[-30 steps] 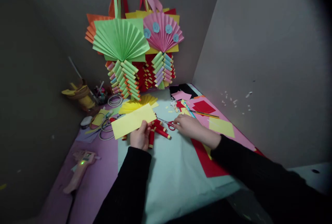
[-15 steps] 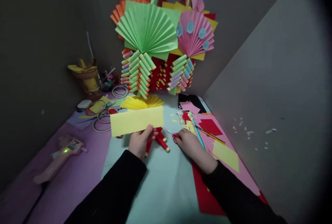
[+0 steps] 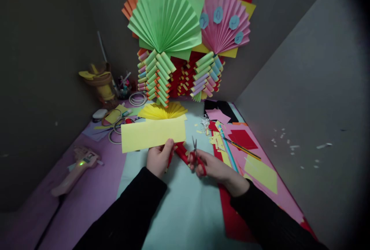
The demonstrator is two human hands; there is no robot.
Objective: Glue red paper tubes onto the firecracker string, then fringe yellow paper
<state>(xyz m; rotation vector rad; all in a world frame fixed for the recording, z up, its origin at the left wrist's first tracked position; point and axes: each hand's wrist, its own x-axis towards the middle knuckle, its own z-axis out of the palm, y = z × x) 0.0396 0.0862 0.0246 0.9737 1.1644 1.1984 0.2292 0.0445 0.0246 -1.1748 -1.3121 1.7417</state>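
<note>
A flat yellow paper strip [image 3: 152,135] is pinched at its lower right by my left hand [image 3: 160,159], thumb on top. My right hand [image 3: 208,166] holds red-handled scissors [image 3: 194,146], blades pointing up and slightly parted, a little right of the strip and not touching it. Behind the strip lies a pleated yellow paper fan [image 3: 163,110]. Red paper rolls [image 3: 182,152] lie between my hands, partly hidden by the strip and my left hand.
A glue gun [image 3: 77,169] with a lit green light lies at the left. Tape rolls [image 3: 138,98] sit at the back left. Green [image 3: 164,22] and pink [image 3: 225,22] fan decorations hang behind. Paper pieces, scraps and a pencil [image 3: 242,149] lie on the right.
The scissors have swung from pointing left to pointing up, and my right hand has turned and moved slightly lower. The yellow strip stays in my left hand. The view has shifted slightly.
</note>
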